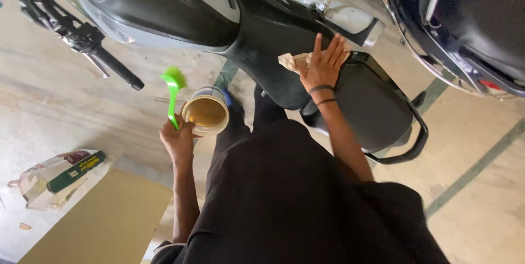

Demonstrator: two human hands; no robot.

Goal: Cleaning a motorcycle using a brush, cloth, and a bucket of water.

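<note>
A crumpled pale cloth (291, 60) lies on the black seat (361, 97) of a motorcycle, at the front of the seat where it meets the dark body. The right hand (324, 64) presses flat on the cloth, fingers spread and pointing toward the bike; 2 dark bands circle that wrist.

The left hand (178, 139) is closed around 2 things at once: the handle of a bright green brush (174, 91), bristles up, and the rim of a small round tin (206, 111) filled with tan liquid. Brush and tin are held just beside the seat, over the floor.

A black grab rail (418, 135) curves around the rear of the seat. The handlebar grip (117, 68) juts out at upper left. A second dark vehicle (465, 18) stands at upper right. On the pale floor (481, 132) to the left lie a crumpled printed bag (57, 176) and a flat sheet of brown cardboard (104, 223).
</note>
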